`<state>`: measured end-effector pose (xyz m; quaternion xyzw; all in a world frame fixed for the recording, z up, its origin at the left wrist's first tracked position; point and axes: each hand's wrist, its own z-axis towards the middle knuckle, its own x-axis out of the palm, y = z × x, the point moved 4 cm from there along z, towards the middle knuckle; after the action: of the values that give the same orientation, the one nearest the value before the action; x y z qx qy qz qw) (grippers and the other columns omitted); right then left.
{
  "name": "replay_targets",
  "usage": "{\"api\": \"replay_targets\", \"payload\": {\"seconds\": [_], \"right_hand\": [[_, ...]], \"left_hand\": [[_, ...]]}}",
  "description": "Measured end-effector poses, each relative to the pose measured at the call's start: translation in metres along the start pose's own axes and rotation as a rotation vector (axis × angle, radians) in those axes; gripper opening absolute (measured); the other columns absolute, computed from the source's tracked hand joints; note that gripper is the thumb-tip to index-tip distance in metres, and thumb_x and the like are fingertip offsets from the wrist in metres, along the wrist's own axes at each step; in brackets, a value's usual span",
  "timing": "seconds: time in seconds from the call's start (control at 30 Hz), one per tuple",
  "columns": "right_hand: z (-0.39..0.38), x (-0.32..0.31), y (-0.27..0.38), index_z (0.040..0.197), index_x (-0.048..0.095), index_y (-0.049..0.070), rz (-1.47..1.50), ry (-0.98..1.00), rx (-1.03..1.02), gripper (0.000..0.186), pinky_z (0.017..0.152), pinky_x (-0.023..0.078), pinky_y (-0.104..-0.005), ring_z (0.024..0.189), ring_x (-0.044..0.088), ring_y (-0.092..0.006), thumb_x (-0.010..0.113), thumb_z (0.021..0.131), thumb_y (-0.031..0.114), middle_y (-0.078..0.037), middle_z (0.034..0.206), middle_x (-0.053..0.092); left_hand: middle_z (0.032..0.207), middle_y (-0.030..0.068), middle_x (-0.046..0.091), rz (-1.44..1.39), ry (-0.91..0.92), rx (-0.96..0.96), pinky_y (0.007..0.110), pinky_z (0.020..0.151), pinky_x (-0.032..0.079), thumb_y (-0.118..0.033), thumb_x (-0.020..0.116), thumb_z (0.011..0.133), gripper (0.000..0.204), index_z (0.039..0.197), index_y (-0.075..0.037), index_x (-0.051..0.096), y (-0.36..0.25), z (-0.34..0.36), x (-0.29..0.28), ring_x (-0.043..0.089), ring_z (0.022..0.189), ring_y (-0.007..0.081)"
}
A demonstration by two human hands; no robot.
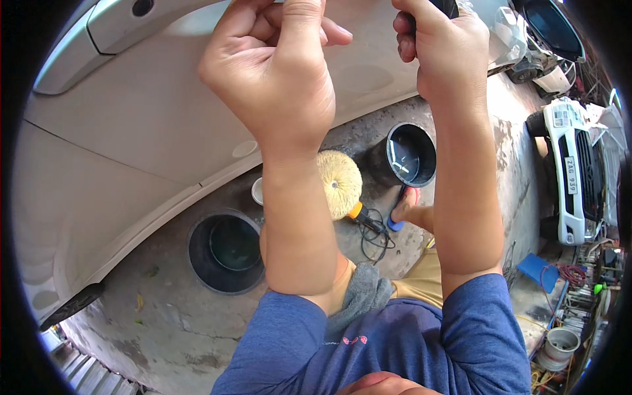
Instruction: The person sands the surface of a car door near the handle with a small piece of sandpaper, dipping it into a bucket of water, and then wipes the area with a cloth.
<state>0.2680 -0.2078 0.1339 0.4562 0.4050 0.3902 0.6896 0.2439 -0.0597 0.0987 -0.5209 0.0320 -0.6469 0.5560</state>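
Both of my arms reach up in front of the side of a pale car [145, 125]. My left hand [276, 72] is closed, fingers curled and thumb pressed toward them; its tips run off the upper edge, so anything pinched there is hidden. To its right, my right hand [451, 52] is wrapped round a small black object [446, 6], mostly covered by the fingers and cut off by the frame. Below, between my forearms, a polisher with a fluffy cream pad [341, 181] lies on the floor. A grey towel [361, 293] rests over my lap.
A black bucket with liquid [226, 253] stands left of my legs; another dark bucket [424, 174] stands ahead. A black cord [376, 243] coils by my sandalled foot [409, 209]. A white vehicle front [571, 171] and cluttered shelves [596, 296] line the right.
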Motion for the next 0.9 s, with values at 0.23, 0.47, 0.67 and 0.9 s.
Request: {"api": "replay_targets", "payload": {"seconds": [0.23, 0.47, 0.67, 0.9], "right_hand": [[-0.007, -0.001, 0.021, 0.073, 0.067, -0.004, -0.318, -0.134, -0.303, 0.024, 0.053, 0.046, -0.0304, 0.055, 0.06, -0.0145, 0.069, 0.087, 0.015, -0.007, 0.062, 0.065], [-0.004, -0.006, 0.028, 0.077, 0.068, -0.005, -0.413, -0.202, -0.772, 0.02, 0.056, 0.046, -0.0329, 0.057, 0.059, -0.0143, 0.068, 0.086, 0.012, -0.01, 0.061, 0.064], [0.007, -0.013, 0.029, 0.074, 0.066, -0.005, -0.352, -0.083, -0.601, 0.02, 0.053, 0.043, -0.0346, 0.053, 0.053, -0.0135, 0.067, 0.086, 0.01, -0.008, 0.056, 0.06], [-0.006, -0.005, 0.035, 0.071, 0.063, -0.005, -0.48, -0.206, -0.791, 0.02, 0.051, 0.041, -0.0353, 0.052, 0.052, -0.0137, 0.065, 0.085, 0.009, -0.01, 0.054, 0.057]], "left_hand": [[0.068, 0.0016, 0.06, 0.054, -0.034, 0.018, 0.022, 0.052, 0.049, -0.002, 0.066, 0.097, 0.01, 0.093, 0.006, 0.07, -0.001, 0.0, 0.002, 0.052, 0.053, 0.0068], [0.068, 0.002, 0.06, 0.061, 0.0, 0.007, 0.022, 0.052, 0.049, -0.002, 0.065, 0.097, 0.01, 0.092, 0.007, 0.069, -0.004, -0.001, 0.002, 0.051, 0.053, 0.0067], [0.065, 0.0007, 0.057, 0.098, 0.0, -0.004, 0.023, 0.051, 0.05, -0.003, 0.065, 0.097, 0.012, 0.091, 0.007, 0.069, -0.005, -0.001, 0.002, 0.052, 0.053, 0.0067], [0.063, 0.0003, 0.056, 0.105, -0.051, 0.088, 0.023, 0.051, 0.05, -0.004, 0.066, 0.098, 0.013, 0.09, 0.006, 0.069, 0.001, 0.0, 0.0, 0.051, 0.052, 0.0067]]}}
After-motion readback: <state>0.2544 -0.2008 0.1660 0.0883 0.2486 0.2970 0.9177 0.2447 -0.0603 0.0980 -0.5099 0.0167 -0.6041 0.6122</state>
